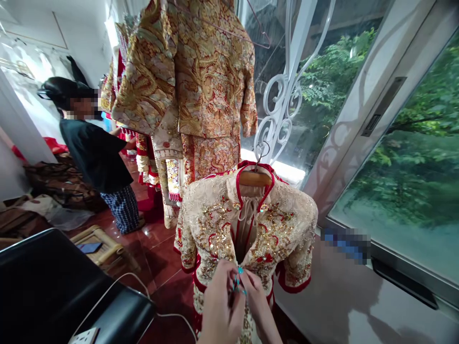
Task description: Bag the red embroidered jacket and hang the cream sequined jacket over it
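Note:
A cream jacket (pixel 211 210) with gold beading, sequins and red trim hangs on a wooden hanger (pixel 255 179) in front of me. Its collar and upper front stand open, with thin ties at the neck. Both my hands meet low on the jacket's front opening. My left hand (pixel 221 298) has its fingers pinched at the front edge. My right hand (pixel 256 296), its nails painted turquoise, is pinched right against the left one. The fingers hide the exact bit of the jacket front between them.
Gold brocade garments (pixel 211 81) hang behind the jacket. At left a person (pixel 96 148) in a headset touches hanging clothes. A black chair (pixel 53 286), a white power strip (pixel 84 337) with its cable and a bamboo stool (pixel 103 243) stand left. A window (pixel 405 157) is right.

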Demonstrator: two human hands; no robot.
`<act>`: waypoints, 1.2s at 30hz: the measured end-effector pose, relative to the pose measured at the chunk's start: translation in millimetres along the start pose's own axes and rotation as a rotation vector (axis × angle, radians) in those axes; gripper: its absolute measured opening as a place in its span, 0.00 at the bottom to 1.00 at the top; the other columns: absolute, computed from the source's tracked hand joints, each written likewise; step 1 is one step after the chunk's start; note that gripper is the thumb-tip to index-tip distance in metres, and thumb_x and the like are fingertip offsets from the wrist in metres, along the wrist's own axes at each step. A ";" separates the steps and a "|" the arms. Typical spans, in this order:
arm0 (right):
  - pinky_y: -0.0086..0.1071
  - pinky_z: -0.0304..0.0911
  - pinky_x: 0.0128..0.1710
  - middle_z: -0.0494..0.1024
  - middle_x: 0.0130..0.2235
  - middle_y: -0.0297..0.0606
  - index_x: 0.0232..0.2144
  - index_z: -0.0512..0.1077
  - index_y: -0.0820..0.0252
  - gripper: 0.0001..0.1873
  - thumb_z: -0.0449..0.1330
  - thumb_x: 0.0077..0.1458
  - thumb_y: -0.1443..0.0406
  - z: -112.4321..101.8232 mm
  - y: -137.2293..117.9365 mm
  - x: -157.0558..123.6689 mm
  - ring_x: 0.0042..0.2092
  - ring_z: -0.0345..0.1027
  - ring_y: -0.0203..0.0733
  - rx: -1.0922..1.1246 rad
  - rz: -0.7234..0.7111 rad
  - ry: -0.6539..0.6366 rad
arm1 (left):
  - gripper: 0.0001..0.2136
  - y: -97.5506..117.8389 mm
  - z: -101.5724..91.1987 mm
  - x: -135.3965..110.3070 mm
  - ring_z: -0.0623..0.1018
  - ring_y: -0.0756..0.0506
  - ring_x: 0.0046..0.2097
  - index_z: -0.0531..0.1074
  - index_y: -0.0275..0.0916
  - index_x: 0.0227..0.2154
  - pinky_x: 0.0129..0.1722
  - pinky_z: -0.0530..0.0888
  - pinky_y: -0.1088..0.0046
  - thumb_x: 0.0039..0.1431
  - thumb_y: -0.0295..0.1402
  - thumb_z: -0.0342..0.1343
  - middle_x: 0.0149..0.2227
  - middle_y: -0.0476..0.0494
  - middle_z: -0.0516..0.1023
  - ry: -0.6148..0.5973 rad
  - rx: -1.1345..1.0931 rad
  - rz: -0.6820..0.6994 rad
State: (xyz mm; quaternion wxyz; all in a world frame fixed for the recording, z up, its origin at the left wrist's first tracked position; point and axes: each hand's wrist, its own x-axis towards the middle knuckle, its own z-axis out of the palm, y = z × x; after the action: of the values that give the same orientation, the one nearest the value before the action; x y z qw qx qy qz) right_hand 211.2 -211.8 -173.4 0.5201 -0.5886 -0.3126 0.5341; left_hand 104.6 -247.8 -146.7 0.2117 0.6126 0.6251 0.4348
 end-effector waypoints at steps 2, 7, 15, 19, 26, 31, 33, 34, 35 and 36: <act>0.38 0.66 0.43 0.80 0.36 0.43 0.31 0.78 0.56 0.25 0.62 0.39 0.44 -6.3 -5.3 1.8 0.43 0.71 0.51 -0.127 -0.087 0.007 | 0.13 -5.5 19.4 11.3 0.77 0.38 0.39 0.70 0.43 0.39 0.39 0.75 0.61 0.50 0.37 0.51 0.38 0.40 0.76 -0.063 -0.056 0.041; 0.40 0.61 0.48 0.81 0.36 0.45 0.28 0.76 0.57 0.21 0.55 0.49 0.47 -12.6 -15.7 0.0 0.42 0.70 0.52 -0.360 -0.249 -0.054 | 0.12 -34.7 51.2 26.7 0.77 0.38 0.41 0.66 0.41 0.37 0.40 0.74 0.64 0.47 0.33 0.54 0.38 0.38 0.76 -0.212 -0.008 0.129; 0.29 0.52 0.22 0.65 0.19 0.31 0.18 0.63 0.56 0.28 0.63 0.39 0.40 -5.6 0.7 10.5 0.23 0.56 0.34 -0.101 -0.091 -0.160 | 0.12 -63.4 85.9 42.4 0.76 0.41 0.31 0.61 0.44 0.20 0.32 0.67 0.67 0.55 0.22 0.46 0.26 0.37 0.76 -0.037 0.279 0.063; 0.28 0.34 0.16 0.50 0.14 0.20 0.17 0.61 0.55 0.32 0.65 0.29 0.36 -3.0 -5.5 20.5 0.15 0.37 0.25 0.047 0.114 -0.284 | 0.10 -75.8 94.7 46.1 0.76 0.44 0.28 0.64 0.43 0.22 0.30 0.66 0.70 0.57 0.25 0.47 0.25 0.42 0.75 -0.011 0.187 0.207; 0.26 0.35 0.18 0.54 0.17 0.20 0.21 0.65 0.59 0.28 0.68 0.37 0.43 4.0 -138.2 13.8 0.18 0.40 0.24 0.164 -0.175 -0.276 | 0.10 -64.1 92.2 63.9 0.77 0.44 0.29 0.68 0.41 0.27 0.31 0.68 0.71 0.62 0.32 0.45 0.27 0.41 0.77 -0.043 0.062 0.201; 0.26 0.36 0.18 0.54 0.18 0.21 0.23 0.64 0.58 0.25 0.65 0.42 0.45 26.2 -210.9 15.1 0.18 0.40 0.25 0.207 -0.375 -0.217 | 0.10 -51.6 96.5 79.6 0.78 0.42 0.31 0.70 0.40 0.30 0.34 0.71 0.68 0.61 0.35 0.45 0.29 0.38 0.78 -0.056 0.037 0.108; 0.27 0.37 0.18 0.54 0.18 0.21 0.22 0.65 0.59 0.25 0.63 0.44 0.44 31.3 -209.8 18.1 0.18 0.41 0.26 0.183 -0.410 -0.203 | 0.11 -49.1 96.6 83.0 0.78 0.42 0.32 0.70 0.39 0.30 0.34 0.72 0.67 0.62 0.35 0.44 0.29 0.38 0.79 -0.066 0.022 0.101; 0.27 0.39 0.18 0.55 0.18 0.22 0.22 0.65 0.59 0.25 0.62 0.46 0.43 29.8 -204.6 20.0 0.19 0.43 0.27 0.155 -0.447 -0.201 | 0.12 -47.6 93.0 83.5 0.78 0.42 0.31 0.71 0.39 0.30 0.34 0.72 0.67 0.61 0.35 0.44 0.28 0.39 0.79 -0.080 0.014 0.099; 0.27 0.42 0.19 0.56 0.18 0.24 0.22 0.66 0.59 0.25 0.60 0.49 0.43 24.8 -197.9 22.6 0.20 0.45 0.28 0.114 -0.498 -0.200 | 0.12 -45.5 85.4 83.3 0.78 0.42 0.30 0.71 0.39 0.29 0.34 0.73 0.67 0.61 0.36 0.45 0.28 0.39 0.79 -0.098 0.005 0.100; 0.27 0.46 0.20 0.58 0.19 0.26 0.23 0.67 0.60 0.25 0.58 0.52 0.44 16.0 -190.7 26.0 0.21 0.49 0.30 0.057 -0.559 -0.191 | 0.12 -42.8 72.8 82.6 0.77 0.43 0.29 0.71 0.39 0.27 0.33 0.73 0.68 0.60 0.38 0.47 0.27 0.40 0.78 -0.145 -0.014 0.112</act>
State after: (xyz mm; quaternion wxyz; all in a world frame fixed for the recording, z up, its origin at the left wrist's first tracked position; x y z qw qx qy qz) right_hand 237.8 -133.1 0.9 0.6315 -0.4118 -0.4952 0.4317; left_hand 124.6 -143.2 -197.7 0.2358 0.6750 0.5698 0.4050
